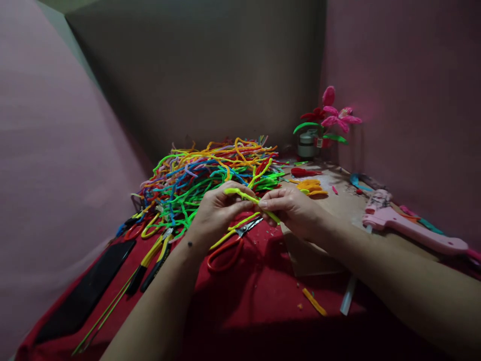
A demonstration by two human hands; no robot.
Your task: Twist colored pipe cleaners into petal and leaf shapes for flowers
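Note:
A yellow-green pipe cleaner point(240, 193) is stretched between my two hands over the red cloth. My left hand point(221, 203) pinches it near its left part, whose end curves over the fingers. Thumb and fingers of my right hand point(291, 205) close on its other part, and a tail slants down below them. Just under the hands lie red-handled scissors point(229, 253), with another yellow-green pipe cleaner point(244, 220) beside the blades. Behind my left hand rises a large heap of many-coloured pipe cleaners point(203, 175).
Pliers point(152, 255) and a black flat object point(86, 291) lie at the left. A pink glue gun point(413, 228) rests at the right. Orange pieces point(311, 187) lie beyond my right hand, near pink pipe-cleaner flowers point(341, 118). A glue stick point(348, 296) is near the front.

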